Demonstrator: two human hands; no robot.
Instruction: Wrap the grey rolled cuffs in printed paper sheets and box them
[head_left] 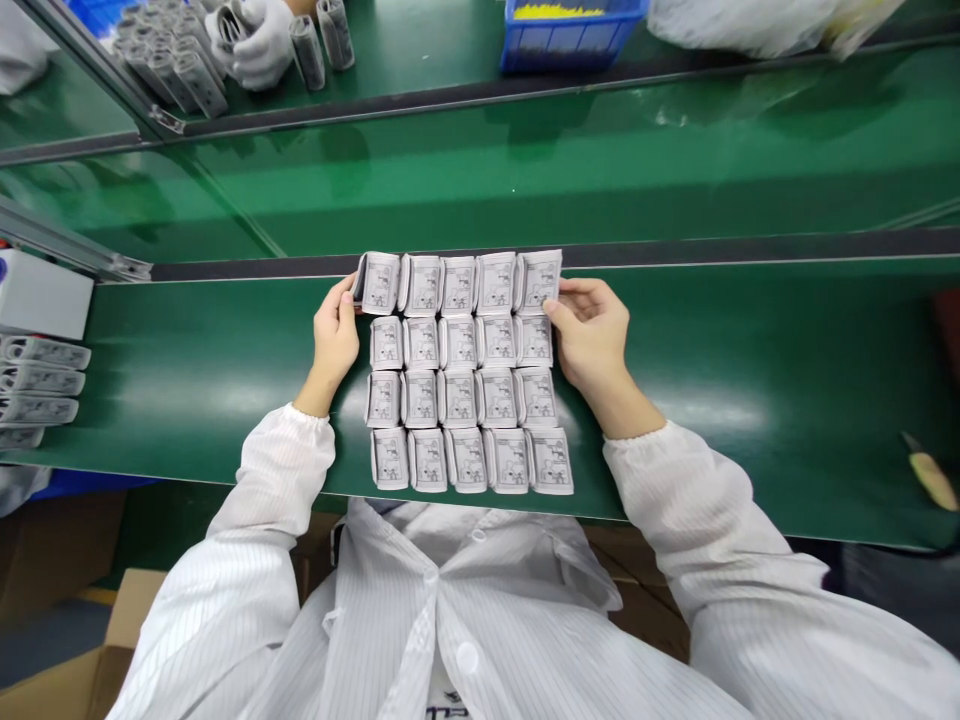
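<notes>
Folded printed paper leaflets (458, 341) lie in several neat rows on the green worktop (697, 400) in front of me. The far row of folded leaflets (457, 285) sits slightly higher and looks larger than the rows nearer me. My left hand (334, 332) grips that far row's left end, its thumb on the near side and its fingers partly hidden behind. At the right end, my right hand (594, 335) pinches the last leaflet, thumb on its printed face and fingers behind it. Both hands press the row between them.
Beyond a dark rail, a co-worker's gloved hand (259, 45) holds folded papers beside a pile of rolled leaflets (169, 55). A blue basket (566, 40) stands there too. At left are more folded leaflets (41, 380) and a white box (41, 295); a yellow-handled tool (932, 478) lies right.
</notes>
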